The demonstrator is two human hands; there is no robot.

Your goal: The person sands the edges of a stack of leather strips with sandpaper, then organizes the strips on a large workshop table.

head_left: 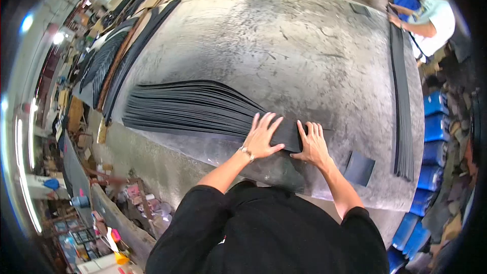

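Two hands (pixel 286 139) flat, fanned black strips (pixel 193 107) (lengthwise leftward)

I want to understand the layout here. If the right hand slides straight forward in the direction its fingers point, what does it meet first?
The right hand lies flat at the near end of the fanned stack of black sheets. Its fingers point up the grey table, so beyond the sheet edge it probably meets only bare table; depth is unclear.

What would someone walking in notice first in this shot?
Most likely the fanned stack of thin black sheets spread across the middle of the big grey worktable, with the left hand and right hand pressed flat on its near end. Next, a long pile of black strips along the table's right edge, where another person is working at the far corner.
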